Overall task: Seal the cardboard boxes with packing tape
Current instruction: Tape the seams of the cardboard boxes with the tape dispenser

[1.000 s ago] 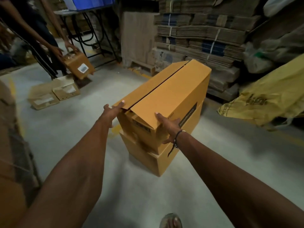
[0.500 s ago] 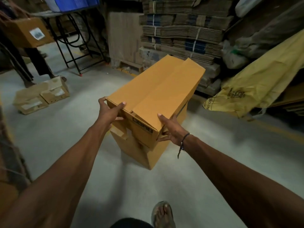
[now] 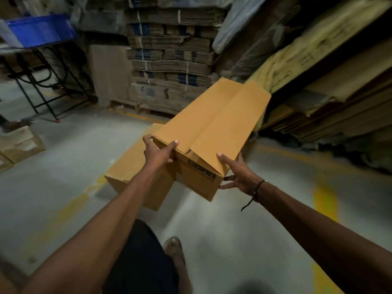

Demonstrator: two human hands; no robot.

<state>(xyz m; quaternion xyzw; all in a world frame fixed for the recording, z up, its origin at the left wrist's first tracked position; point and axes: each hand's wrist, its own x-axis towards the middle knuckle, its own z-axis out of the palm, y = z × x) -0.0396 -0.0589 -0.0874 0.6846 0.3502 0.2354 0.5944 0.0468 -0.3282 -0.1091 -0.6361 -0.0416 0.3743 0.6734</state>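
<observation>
Lifting the top box (image 3: 214, 126) off the lower box (image 3: 131, 172) on the floor, flaps closed but untaped. Left hand (image 3: 158, 151) gripping the near left corner, right hand (image 3: 237, 175) clasping the near right corner, fingers seemingly underneath. Needing tape next, none in sight. Crowding around: stacked flat cardboard (image 3: 171, 52), a yellow sack (image 3: 297, 58), small boxes (image 3: 19, 145) at left.
</observation>
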